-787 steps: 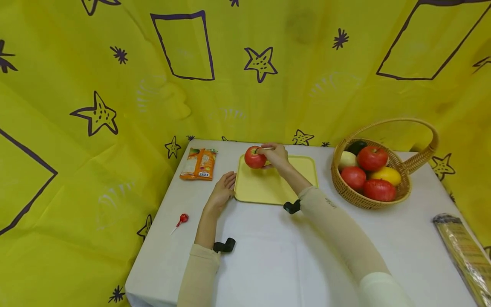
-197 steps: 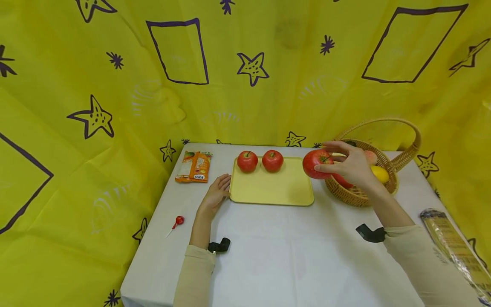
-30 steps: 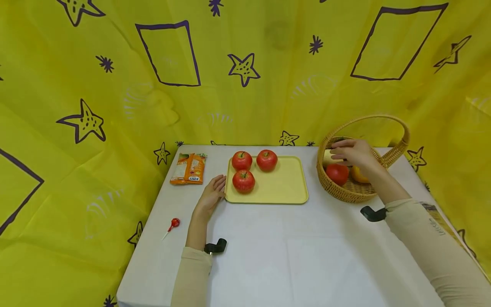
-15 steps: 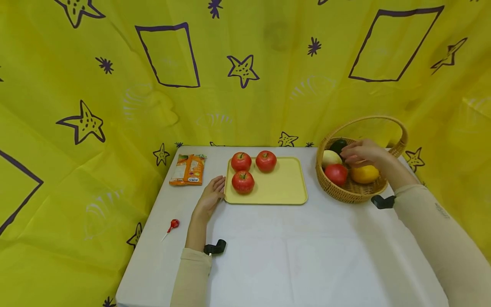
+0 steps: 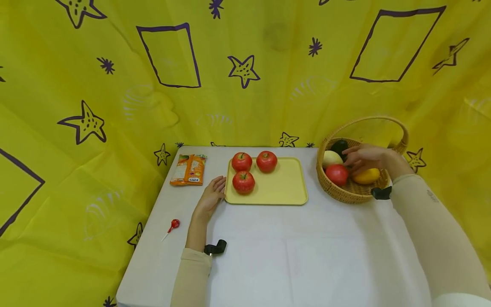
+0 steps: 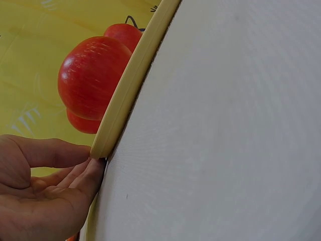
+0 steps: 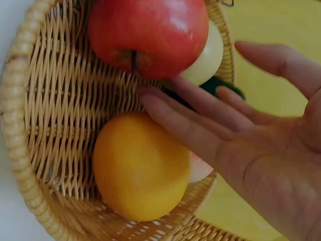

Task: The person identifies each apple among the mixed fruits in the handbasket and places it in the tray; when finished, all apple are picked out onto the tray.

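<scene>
My left hand (image 5: pixel 209 196) pinches the left edge of the yellow tray (image 5: pixel 284 194); in the left wrist view, the thumb meets the rim and fingers lie beneath. Three red apples stand on the tray: a front one (image 5: pixel 243 182), a back left one (image 5: pixel 241 162) and a back right one (image 5: pixel 266 161). My right hand (image 5: pixel 370 157) reaches into the wicker basket (image 5: pixel 341 195), its fingers extended and holding nothing. In the right wrist view, the fingertips lie between a red apple (image 7: pixel 150 35) and an orange-yellow fruit (image 7: pixel 140 168). A pale round fruit (image 5: pixel 332 159) and a dark green one (image 5: pixel 339 146) are also inside.
An orange snack packet (image 5: pixel 189 169) lies left of the tray. Nearer on the white table (image 5: pixel 268 256) is a red lollipop (image 5: pixel 174 224). The basket's tall handle (image 5: pixel 383 118) arches above the right hand. A yellow patterned curtain (image 5: pixel 215 119) borders the table's back.
Over the past second my right hand has shifted rightward inside the basket, uncovering the dark green fruit. Earlier it carried a third apple, which now stands on the tray. The left hand stays at the tray.
</scene>
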A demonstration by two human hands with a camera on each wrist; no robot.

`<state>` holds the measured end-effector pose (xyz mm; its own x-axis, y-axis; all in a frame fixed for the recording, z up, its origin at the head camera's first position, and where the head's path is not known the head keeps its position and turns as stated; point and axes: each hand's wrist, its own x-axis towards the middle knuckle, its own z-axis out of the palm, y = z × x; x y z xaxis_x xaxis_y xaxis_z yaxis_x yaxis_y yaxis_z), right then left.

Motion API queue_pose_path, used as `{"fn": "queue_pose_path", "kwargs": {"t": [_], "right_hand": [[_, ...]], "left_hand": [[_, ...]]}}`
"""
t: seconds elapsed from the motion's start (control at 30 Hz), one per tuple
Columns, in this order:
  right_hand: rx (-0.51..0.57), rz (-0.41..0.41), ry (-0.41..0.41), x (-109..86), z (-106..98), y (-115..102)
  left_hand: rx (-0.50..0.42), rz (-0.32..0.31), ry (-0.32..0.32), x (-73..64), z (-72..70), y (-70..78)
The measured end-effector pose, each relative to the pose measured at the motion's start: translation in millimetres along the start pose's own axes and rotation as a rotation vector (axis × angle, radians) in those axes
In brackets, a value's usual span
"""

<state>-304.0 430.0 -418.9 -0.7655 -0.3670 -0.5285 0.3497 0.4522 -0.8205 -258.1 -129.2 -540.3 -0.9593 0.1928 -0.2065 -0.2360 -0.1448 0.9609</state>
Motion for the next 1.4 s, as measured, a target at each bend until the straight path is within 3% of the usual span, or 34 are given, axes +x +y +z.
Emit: {"fn": "queue_pose_path", "kwargs": {"t": [0.23,0.47,0.67,0.8,1.03,1.4], "right_hand": [[0.065,0.038,-0.106,4.3,-5,13],[0.029,0.032,-0.105,7.7,-1,13],[-0.039,0.074,-0.187,9.9,-1,8],[-0.018,0.109,-0.228,7.7,-1,6],[0.005,0.196,-0.189,4.1,1,4],[-0.128,0.2,-0.184,12.8,4,-4]], "left_hand": [[0.005,0.0,-0.003,1.2,0.1,-1.0],[0.003,0.006,-0.002,1.2,-0.7,-0.3],[0.008,0.015,-0.004,0.6,-0.5,-0.2],[0.005,0.016,-0.003,0.2,-0.7,-0.4],[0.003,0.006,0.005,1.0,-0.7,-1.7],[-0.005,0.001,0.004,0.5,-0.1,-1.1]]}}
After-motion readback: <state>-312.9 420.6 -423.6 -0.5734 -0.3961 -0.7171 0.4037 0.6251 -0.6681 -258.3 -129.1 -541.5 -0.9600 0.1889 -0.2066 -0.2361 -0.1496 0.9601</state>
